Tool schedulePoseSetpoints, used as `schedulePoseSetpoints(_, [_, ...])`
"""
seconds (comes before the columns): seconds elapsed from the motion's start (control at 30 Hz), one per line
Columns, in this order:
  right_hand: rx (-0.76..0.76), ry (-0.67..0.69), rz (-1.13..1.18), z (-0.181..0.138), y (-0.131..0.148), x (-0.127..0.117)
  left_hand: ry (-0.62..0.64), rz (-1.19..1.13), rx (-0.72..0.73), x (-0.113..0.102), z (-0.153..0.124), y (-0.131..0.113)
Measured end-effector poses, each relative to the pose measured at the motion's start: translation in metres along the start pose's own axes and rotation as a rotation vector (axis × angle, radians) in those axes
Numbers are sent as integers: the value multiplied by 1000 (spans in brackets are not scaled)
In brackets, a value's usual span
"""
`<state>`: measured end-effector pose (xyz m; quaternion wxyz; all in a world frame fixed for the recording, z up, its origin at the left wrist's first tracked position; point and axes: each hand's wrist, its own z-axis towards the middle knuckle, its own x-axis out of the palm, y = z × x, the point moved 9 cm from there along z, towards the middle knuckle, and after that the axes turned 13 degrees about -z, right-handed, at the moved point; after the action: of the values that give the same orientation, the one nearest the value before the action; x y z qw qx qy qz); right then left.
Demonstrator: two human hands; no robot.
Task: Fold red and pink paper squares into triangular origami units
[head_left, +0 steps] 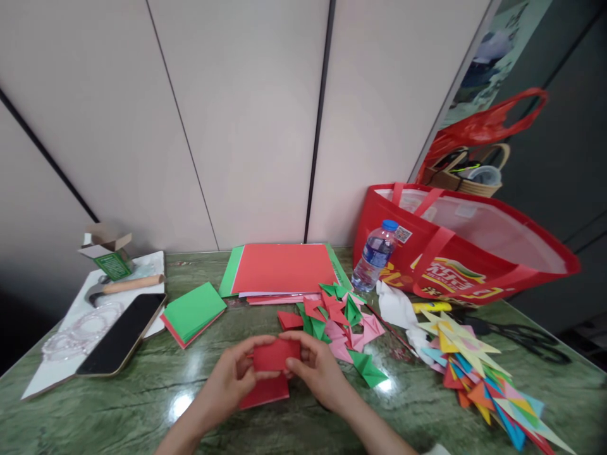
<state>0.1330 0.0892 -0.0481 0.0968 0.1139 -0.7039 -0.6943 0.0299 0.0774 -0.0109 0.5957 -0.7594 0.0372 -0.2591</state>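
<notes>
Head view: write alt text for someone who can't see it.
A person's left hand and right hand hold a small red paper rectangle above a green marbled tabletop. A loose pile of folded red, green and pink papers lies beyond to the right, a stack of green and red paper to the left.

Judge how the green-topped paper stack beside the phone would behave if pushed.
The green-topped stack would probably shear apart, since its edges sit unevenly and red paper juts out below. Its thin sheets look light and likely flexible. The shiny tabletop suggests it may slide easily.
</notes>
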Motion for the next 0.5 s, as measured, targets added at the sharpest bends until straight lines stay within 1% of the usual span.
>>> schedulePoseSetpoints(0.1, [-2, -48, 20, 1, 2, -5, 10, -71, 31, 1, 0, -4])
schedulePoseSetpoints(0.17, [0, -76, 31, 1, 2, -8, -12, -131, 40, -2, 1, -4])
schedulePoseSetpoints(0.23, [3, -94, 29, 1, 1, -9, -68, -173, 6, -7, 2, 0])
schedulePoseSetpoints(0.33, [-13, -123, -14, 0, 1, -10, -145, -211, -92, -14, 2, 10])
schedulePoseSetpoints(0.4, [-36, -135, -62, 0, 2, -11, -157, -226, -133, -14, 3, 14])
schedulePoseSetpoints(0.5, [-89, -149, -174, -1, 8, -13, -158, -234, -141, -15, 4, 17])
